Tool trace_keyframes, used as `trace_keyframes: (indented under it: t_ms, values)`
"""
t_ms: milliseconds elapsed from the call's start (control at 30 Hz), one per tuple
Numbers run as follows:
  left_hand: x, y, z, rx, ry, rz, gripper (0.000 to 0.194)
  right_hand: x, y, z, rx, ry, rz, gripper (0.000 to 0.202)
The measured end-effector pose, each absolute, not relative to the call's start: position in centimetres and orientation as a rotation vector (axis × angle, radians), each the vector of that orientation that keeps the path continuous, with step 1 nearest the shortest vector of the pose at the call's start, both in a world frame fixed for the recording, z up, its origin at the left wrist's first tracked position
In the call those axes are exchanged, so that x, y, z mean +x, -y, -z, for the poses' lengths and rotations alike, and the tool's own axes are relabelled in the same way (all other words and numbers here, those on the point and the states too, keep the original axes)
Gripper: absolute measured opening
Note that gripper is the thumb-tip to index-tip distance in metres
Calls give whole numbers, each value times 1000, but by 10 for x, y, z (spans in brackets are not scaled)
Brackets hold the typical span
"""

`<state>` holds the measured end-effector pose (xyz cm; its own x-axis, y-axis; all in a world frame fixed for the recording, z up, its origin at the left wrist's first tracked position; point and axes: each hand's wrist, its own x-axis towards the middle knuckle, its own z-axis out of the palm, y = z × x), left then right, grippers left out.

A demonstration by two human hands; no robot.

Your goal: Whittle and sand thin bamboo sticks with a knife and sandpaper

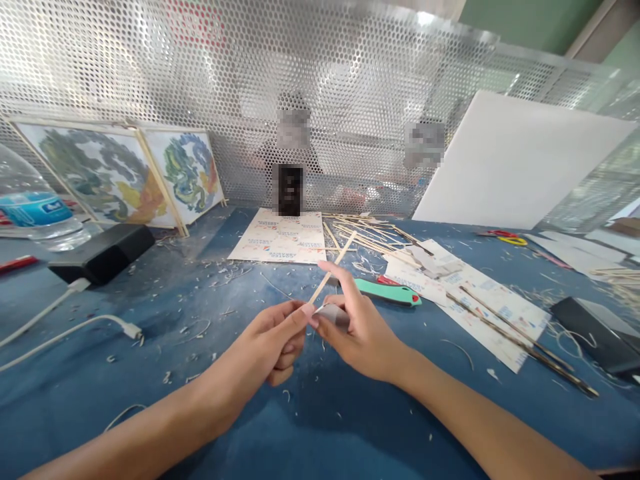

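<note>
A thin pale wooden strip slants up and away from between my hands. My left hand is closed, its thumb and forefinger pinching the strip's near end. A small folded piece of grey sandpaper sits in my right hand, whose thumb presses it close beside the strip. The right forefinger reaches up along the strip. Just beyond the right hand lies a green-handled cutter on the blue table.
Sandpaper sheets, loose wooden strips, scissors and dark sticks lie around. At left stand a bottle, black box and dragon picture panels. Perforated metal screen and white board rise behind.
</note>
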<state>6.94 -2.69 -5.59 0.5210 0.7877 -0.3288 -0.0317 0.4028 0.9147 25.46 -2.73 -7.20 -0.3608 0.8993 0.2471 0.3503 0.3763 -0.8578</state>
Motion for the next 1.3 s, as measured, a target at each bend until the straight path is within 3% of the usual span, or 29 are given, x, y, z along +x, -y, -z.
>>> trace_keyframes:
  t_ms: [367, 433, 600, 900, 1033, 1300]
  values:
    - [66, 26, 51, 927, -766, -730, 22, 252, 30, 71, -977, 1643, -1285, 85]
    - [65, 24, 52, 925, -785, -865, 23, 253, 30, 72, -987, 1636, -1366, 74]
    - [63, 20, 53, 909, -851, -1178, 27, 253, 26, 74, -936, 1598, -1429, 19]
    - [65, 22, 56, 1031, -797, -939, 19, 255, 22, 73, -820, 1593, -1446, 24]
    - [66, 19, 56, 1126, -877, -768, 26, 252, 26, 73, -820, 1592, -1445, 20]
    - [66, 21, 57, 1404, -998, -911, 31, 253, 25, 78, -855, 1580, -1461, 27]
